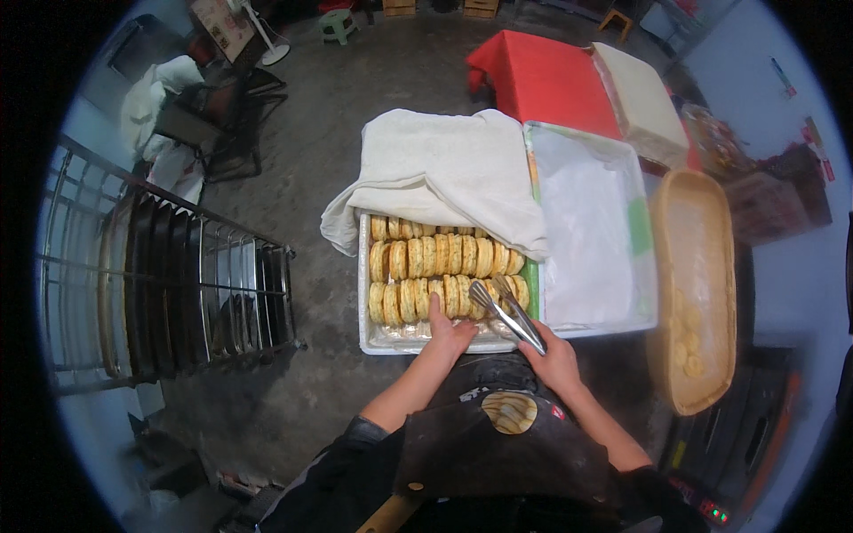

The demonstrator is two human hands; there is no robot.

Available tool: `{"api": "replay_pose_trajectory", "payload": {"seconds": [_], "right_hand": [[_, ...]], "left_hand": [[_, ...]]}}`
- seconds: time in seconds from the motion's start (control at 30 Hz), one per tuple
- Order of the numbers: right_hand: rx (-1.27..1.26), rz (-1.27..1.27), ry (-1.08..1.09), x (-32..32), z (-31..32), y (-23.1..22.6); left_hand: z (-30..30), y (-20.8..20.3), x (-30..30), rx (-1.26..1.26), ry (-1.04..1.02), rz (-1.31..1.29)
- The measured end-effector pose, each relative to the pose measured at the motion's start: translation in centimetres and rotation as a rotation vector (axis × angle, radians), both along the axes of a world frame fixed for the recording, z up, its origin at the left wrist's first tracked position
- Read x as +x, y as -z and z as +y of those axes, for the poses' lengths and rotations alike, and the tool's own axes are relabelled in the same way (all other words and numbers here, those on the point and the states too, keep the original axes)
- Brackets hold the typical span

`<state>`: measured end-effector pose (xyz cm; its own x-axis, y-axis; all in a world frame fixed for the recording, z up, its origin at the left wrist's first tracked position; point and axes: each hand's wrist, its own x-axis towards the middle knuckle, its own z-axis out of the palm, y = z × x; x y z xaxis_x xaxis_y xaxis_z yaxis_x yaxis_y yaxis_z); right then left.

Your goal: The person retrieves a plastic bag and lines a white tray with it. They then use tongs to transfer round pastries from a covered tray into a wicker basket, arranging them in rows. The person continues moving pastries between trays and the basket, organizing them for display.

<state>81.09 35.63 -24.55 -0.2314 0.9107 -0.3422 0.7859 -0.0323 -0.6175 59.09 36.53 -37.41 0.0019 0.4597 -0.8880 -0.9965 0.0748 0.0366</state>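
Round, flat golden pastries stand on edge in rows inside a white tray. A white cloth covers the far part of the tray, folded back from the nearer rows. At the tray's near edge my left hand rests against the front row, its visible fingers apart and holding nothing. Metal tongs are in my right hand, closed round their handle end. Their two spread tips lie at the right end of the front row. Clear plastic lines the tray's near side.
To the right sits a white-lined tray, then a long tan basket with a few pastries. Red cloth and a cream block-shaped thing lie beyond. A metal rack with dark trays stands at left.
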Motion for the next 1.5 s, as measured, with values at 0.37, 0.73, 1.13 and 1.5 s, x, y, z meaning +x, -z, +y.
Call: {"api": "replay_pose_trajectory", "payload": {"seconds": [0.37,0.73,1.13,1.5], "right_hand": [[0.030,0.026,-0.091,-1.2,0.2,0.7],[0.089,0.171,0.139,0.4,-0.3,0.9],[0.077,0.345,0.308,2.1,-1.9,2.6],[0.145,0.038,0.132,2.1,-1.1,1.8]], "left_hand": [[-0.3,-0.6,-5.9,0.092,-0.079,0.046],[0.3,-1.2,-3.1,0.018,0.335,-0.075],[1.0,-1.1,-0.3,0.101,0.086,-0.190],[-3.1,0.7,-9.2,-0.006,-0.047,0.163]]}}
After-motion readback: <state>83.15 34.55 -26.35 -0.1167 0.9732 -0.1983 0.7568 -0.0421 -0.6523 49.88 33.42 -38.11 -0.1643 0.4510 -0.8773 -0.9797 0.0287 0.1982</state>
